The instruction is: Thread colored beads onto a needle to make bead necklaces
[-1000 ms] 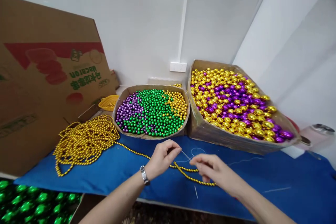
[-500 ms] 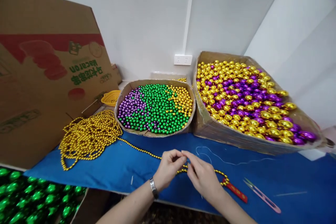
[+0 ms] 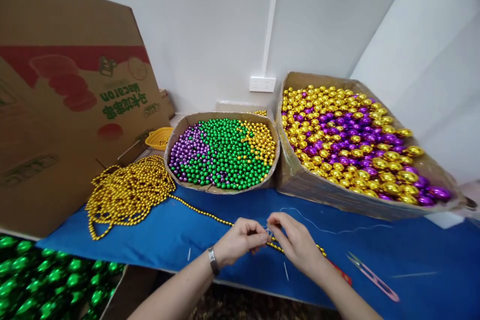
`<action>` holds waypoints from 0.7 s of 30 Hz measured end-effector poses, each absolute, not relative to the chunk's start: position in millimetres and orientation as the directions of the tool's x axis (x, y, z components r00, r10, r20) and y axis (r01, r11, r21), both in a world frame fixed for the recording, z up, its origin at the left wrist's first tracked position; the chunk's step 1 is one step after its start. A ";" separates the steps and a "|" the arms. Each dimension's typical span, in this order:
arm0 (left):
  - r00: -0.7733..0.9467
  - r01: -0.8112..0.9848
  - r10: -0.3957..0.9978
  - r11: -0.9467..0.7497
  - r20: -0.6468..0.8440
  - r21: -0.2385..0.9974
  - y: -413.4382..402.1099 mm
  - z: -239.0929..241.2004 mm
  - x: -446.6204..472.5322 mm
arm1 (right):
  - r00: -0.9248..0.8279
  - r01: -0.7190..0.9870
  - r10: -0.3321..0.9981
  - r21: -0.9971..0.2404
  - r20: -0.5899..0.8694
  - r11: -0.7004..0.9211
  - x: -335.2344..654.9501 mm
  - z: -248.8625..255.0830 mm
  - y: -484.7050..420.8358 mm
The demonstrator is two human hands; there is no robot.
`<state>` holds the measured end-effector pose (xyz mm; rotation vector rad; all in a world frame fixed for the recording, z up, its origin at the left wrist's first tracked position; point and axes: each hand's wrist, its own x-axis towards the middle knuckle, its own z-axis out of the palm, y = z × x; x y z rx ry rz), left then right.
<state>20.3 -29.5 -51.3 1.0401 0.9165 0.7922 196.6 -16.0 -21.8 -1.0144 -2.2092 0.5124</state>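
My left hand (image 3: pixel 240 241) is closed in a pinch on a thin white thread (image 3: pixel 337 232), which forms a small loop at the fingertips. Close beside it, my right hand (image 3: pixel 296 244) has thumb and forefinger bent together on the same thread. Beneath both hands lies a string of gold beads (image 3: pixel 202 213), partly covered by them. It runs left to a heaped coil of gold beads (image 3: pixel 131 192). To the right, pink thread snips (image 3: pixel 375 278) rest on the blue cloth, and a red strip (image 3: pixel 345 276) shows partly behind my right wrist.
A low carton (image 3: pixel 221 191) of purple, green and gold beads stands ahead. Right of it is a larger box (image 3: pixel 318 192) of gold and purple beads. A tall cardboard box (image 3: pixel 75 160) and yellow basket (image 3: pixel 152 139) stand left. Large green beads (image 3: pixel 48 280) lie lower left.
My hands have moved slightly apart at the fingertips, and a small thread loop now shows between them. The right hand has shifted a little right, covering more of the red strip.
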 end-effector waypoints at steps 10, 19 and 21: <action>0.130 -0.011 0.991 0.045 -0.043 0.999 -39.2 -51.6 32.1 | -0.425 0.705 0.696 -0.270 0.579 0.656 190.4 -39.3 -39.0; 0.174 0.371 0.953 -0.298 0.249 0.880 -44.0 -45.7 32.9 | -0.362 0.720 0.758 -0.353 0.543 0.597 185.6 -44.2 -40.5; 0.123 0.315 0.975 -0.214 0.184 0.925 -43.3 -49.5 36.1 | -0.206 0.599 0.853 -0.628 0.479 0.497 182.7 -44.0 -40.3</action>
